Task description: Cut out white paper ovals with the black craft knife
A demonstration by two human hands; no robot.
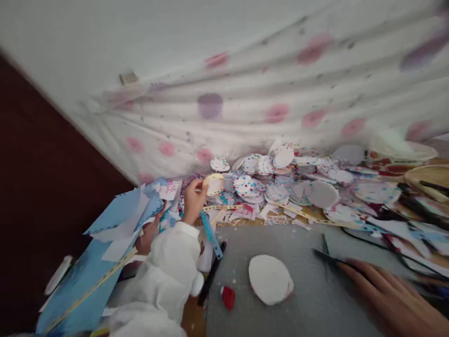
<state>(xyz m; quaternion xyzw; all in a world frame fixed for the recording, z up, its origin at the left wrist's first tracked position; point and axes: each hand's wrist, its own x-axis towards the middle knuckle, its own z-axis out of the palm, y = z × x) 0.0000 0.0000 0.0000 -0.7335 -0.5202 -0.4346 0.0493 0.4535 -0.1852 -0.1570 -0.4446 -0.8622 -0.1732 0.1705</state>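
In the head view, the picture is blurred, but much work seems already finished: a big heap of round paper discs with coloured dots lies across the middle of the frame, against a white cloth with pink and purple spots that fills the upper part. One plain white paper disc lies alone on the grey mat in the lower middle, near a small red cap and a black marker pen. In my judgement this disc is not yet decorated or is turned face down, so some work remains, and the paper strips and offcuts at the front of the heap are also not cleared away. The left hand, with a white sleeve, is in the middle left of the frame; its fingers are closed in a pinch on a small pale round paper piece with a yellow edge, held just above the left end of the heap. Blue paper sheets lie at the lower left. The right hand is in the lower right corner, with the fingers stretched out and open, lying flat on the mat, their tips close to a dark thin tool; whether they touch it I cannot tell.
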